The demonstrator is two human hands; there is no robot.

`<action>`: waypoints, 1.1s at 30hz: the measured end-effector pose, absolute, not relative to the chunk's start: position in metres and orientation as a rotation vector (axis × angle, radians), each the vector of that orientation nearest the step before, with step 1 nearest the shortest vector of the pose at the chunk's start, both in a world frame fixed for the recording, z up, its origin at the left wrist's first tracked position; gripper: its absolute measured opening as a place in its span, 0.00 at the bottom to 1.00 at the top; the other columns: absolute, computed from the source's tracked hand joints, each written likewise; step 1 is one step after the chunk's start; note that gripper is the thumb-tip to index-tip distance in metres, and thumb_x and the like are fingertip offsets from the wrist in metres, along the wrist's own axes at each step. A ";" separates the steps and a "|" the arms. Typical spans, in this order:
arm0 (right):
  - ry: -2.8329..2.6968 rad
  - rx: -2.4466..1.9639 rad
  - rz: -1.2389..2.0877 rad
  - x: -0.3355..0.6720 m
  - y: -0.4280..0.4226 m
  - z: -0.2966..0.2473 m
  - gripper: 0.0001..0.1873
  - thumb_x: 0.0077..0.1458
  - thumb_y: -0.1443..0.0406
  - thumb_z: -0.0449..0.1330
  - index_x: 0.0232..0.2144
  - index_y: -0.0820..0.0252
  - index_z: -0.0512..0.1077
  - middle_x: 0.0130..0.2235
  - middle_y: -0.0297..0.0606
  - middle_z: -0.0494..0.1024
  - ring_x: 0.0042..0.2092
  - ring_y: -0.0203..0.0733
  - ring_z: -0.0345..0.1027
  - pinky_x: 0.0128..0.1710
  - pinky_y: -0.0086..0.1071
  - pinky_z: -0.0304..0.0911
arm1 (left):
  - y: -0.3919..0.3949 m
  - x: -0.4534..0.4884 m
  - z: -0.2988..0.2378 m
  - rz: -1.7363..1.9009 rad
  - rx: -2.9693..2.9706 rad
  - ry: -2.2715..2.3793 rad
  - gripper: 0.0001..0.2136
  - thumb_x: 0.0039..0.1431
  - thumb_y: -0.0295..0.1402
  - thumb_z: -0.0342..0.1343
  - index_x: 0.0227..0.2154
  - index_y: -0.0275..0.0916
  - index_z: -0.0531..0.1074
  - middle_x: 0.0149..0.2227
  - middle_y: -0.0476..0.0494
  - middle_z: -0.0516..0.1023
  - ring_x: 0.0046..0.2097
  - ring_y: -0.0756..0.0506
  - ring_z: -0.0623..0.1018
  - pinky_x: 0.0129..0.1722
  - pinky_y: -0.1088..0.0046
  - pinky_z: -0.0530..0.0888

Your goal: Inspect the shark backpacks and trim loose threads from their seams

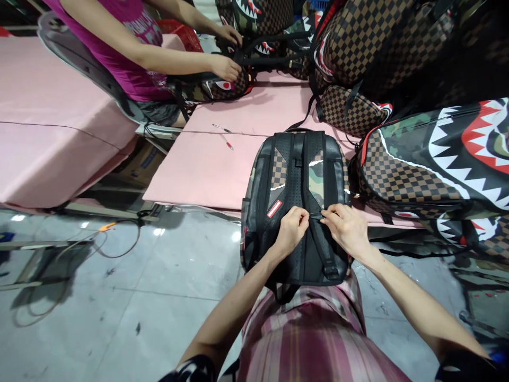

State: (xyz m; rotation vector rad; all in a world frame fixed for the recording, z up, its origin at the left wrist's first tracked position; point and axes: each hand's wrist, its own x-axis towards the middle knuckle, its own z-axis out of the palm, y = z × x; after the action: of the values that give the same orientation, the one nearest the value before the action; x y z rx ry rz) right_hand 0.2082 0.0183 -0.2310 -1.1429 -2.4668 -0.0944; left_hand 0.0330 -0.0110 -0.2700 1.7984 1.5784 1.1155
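Note:
A black backpack rests back side up on my lap, its upper part over the pink table edge. Its two padded shoulder straps run down the middle, with checkered and camouflage patches and a small red label. My left hand is closed in a pinch at the inner edge of the right-side strap. What its fingertips hold is too small to make out. Across from it, my right hand pinches the outer edge of that same strap. A thin line shows between the two sets of fingertips.
Two pens lie on the pink table. Checkered and shark-mouth backpacks crowd the right side and back. Across the table, a seated person in a magenta shirt handles another bag. A cable loops above the tiled floor.

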 end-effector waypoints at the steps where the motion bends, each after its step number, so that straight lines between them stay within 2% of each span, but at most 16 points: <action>1: -2.479 -1.128 -0.116 0.207 0.018 -0.231 0.09 0.58 0.62 0.56 0.38 0.59 0.75 0.36 0.37 0.76 0.34 0.38 0.62 0.32 0.32 0.49 | -0.011 0.033 -0.271 1.119 1.785 1.571 0.06 0.55 0.22 0.47 0.27 0.37 0.65 0.29 0.48 0.67 0.31 0.51 0.69 0.32 0.77 0.66; 7: -2.548 -1.022 -0.283 0.202 0.019 -0.225 0.09 0.59 0.64 0.55 0.36 0.61 0.74 0.34 0.38 0.76 0.34 0.39 0.62 0.32 0.34 0.47 | -0.011 0.030 -0.273 1.135 1.759 1.560 0.06 0.55 0.21 0.48 0.27 0.38 0.65 0.29 0.49 0.67 0.30 0.52 0.68 0.31 0.78 0.66; 11: -2.546 -1.037 -0.229 0.198 0.018 -0.225 0.10 0.59 0.65 0.54 0.34 0.60 0.75 0.33 0.38 0.76 0.33 0.39 0.62 0.31 0.34 0.47 | -0.008 0.032 -0.276 1.124 1.762 1.562 0.06 0.55 0.22 0.47 0.27 0.38 0.66 0.29 0.49 0.67 0.31 0.52 0.68 0.32 0.77 0.66; 13: -2.533 -1.094 -0.085 0.199 0.021 -0.226 0.10 0.59 0.65 0.54 0.33 0.60 0.75 0.32 0.39 0.76 0.33 0.39 0.63 0.31 0.34 0.49 | -0.008 0.034 -0.274 1.120 1.761 1.571 0.06 0.55 0.22 0.47 0.27 0.38 0.66 0.29 0.48 0.67 0.31 0.51 0.69 0.32 0.77 0.66; 16: -2.323 -1.206 0.359 0.214 0.029 -0.232 0.10 0.59 0.62 0.54 0.34 0.59 0.75 0.34 0.39 0.76 0.35 0.39 0.66 0.34 0.32 0.56 | -0.020 0.032 -0.256 1.108 1.734 1.590 0.06 0.56 0.25 0.47 0.26 0.37 0.66 0.28 0.48 0.68 0.31 0.51 0.69 0.32 0.77 0.66; 18: -2.009 -1.311 0.642 0.233 0.033 -0.238 0.12 0.57 0.58 0.55 0.38 0.59 0.73 0.37 0.38 0.76 0.38 0.40 0.68 0.38 0.32 0.61 | -0.034 0.021 -0.236 0.938 1.713 1.511 0.11 0.59 0.29 0.45 0.23 0.38 0.67 0.26 0.49 0.69 0.29 0.51 0.69 0.31 0.76 0.65; 21: -1.683 -1.494 0.848 0.258 0.030 -0.247 0.21 0.49 0.55 0.61 0.43 0.61 0.71 0.39 0.39 0.77 0.38 0.42 0.70 0.40 0.35 0.64 | -0.053 -0.009 -0.213 0.652 1.636 1.414 0.19 0.61 0.35 0.40 0.18 0.38 0.69 0.23 0.48 0.72 0.27 0.51 0.71 0.31 0.75 0.67; 23: -1.663 -1.576 0.973 0.260 0.020 -0.251 0.22 0.46 0.55 0.62 0.42 0.62 0.73 0.37 0.40 0.78 0.36 0.43 0.71 0.39 0.36 0.65 | -0.057 -0.030 -0.213 0.847 1.521 1.676 0.17 0.60 0.37 0.40 0.23 0.38 0.71 0.30 0.45 0.75 0.33 0.48 0.73 0.34 0.73 0.70; 25: -1.699 -1.583 1.101 0.249 0.011 -0.253 0.19 0.47 0.57 0.61 0.40 0.61 0.74 0.36 0.41 0.79 0.37 0.44 0.73 0.41 0.37 0.66 | -0.055 -0.043 -0.225 1.053 1.392 1.926 0.12 0.56 0.38 0.45 0.33 0.37 0.71 0.38 0.42 0.74 0.40 0.45 0.74 0.39 0.70 0.71; 28: -1.740 -1.548 1.151 0.224 0.008 -0.249 0.17 0.50 0.59 0.58 0.41 0.60 0.74 0.41 0.42 0.79 0.43 0.46 0.72 0.46 0.38 0.63 | -0.054 -0.047 -0.245 1.096 1.302 1.982 0.18 0.52 0.36 0.49 0.45 0.35 0.66 0.45 0.38 0.71 0.46 0.44 0.72 0.45 0.66 0.71; 30: -1.752 -1.574 1.138 0.212 0.011 -0.245 0.15 0.49 0.59 0.58 0.37 0.61 0.75 0.39 0.42 0.79 0.41 0.46 0.72 0.44 0.38 0.63 | -0.060 -0.044 -0.249 1.052 1.246 1.925 0.19 0.53 0.37 0.49 0.47 0.35 0.64 0.41 0.41 0.72 0.43 0.46 0.73 0.45 0.66 0.70; 33: -1.837 -1.578 1.223 0.205 0.014 -0.239 0.13 0.45 0.56 0.61 0.25 0.62 0.72 0.26 0.35 0.75 0.30 0.41 0.68 0.32 0.32 0.60 | -0.081 -0.034 -0.242 0.832 1.040 1.622 0.17 0.52 0.41 0.52 0.42 0.36 0.67 0.29 0.48 0.70 0.33 0.48 0.72 0.36 0.69 0.72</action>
State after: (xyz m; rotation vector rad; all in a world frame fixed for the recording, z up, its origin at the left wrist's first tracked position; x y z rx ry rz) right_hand 0.2050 0.0142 -0.2394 -1.5782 -1.8370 1.2232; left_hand -0.0345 -0.0808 -0.2423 1.0399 1.6218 0.8315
